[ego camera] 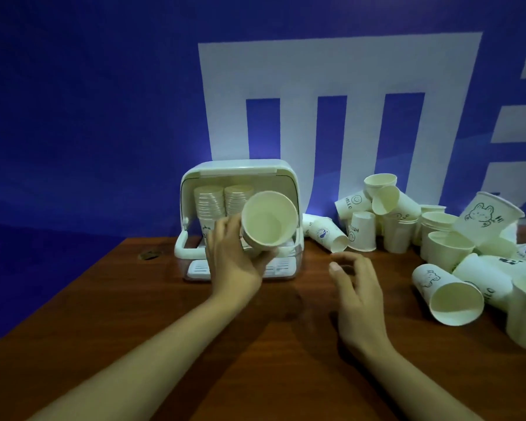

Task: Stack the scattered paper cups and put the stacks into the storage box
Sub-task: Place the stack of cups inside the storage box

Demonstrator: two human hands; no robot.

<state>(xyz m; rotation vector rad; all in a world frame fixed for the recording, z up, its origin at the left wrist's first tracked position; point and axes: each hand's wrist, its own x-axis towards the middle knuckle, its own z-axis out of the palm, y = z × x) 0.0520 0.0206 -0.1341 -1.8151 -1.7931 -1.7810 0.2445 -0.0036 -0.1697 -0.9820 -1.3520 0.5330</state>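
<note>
While I watch the head view, the left hand grips a paper cup by its lower body, fingers and thumb curled round it, mouth tipped toward the camera. Cup sits right in front of the storage box opening, overlapping it in view; can't tell whether its base is inside yet.

Storage box: white, lid flipped up, standing on the wooden table against the blue backdrop. Two stacks of cups are already inside, side by side at the back, lying so the rims face out.

Right hand hovers above the table, just right of the box, holding nothing, fingers loosely spread and slightly bent (relaxed, not a fist).

Loose cups are piled at the right of the table, some upright, some on their sides, several nested in short stacks. One lying cup with a cartoon print points its mouth at the camera, near the right hand but not touching. Another lying cup rests just beside the box's right wall. Several have "HELLO" and smiley prints.

Small dark mark on the table left of the box, can't tell what it is.
</note>
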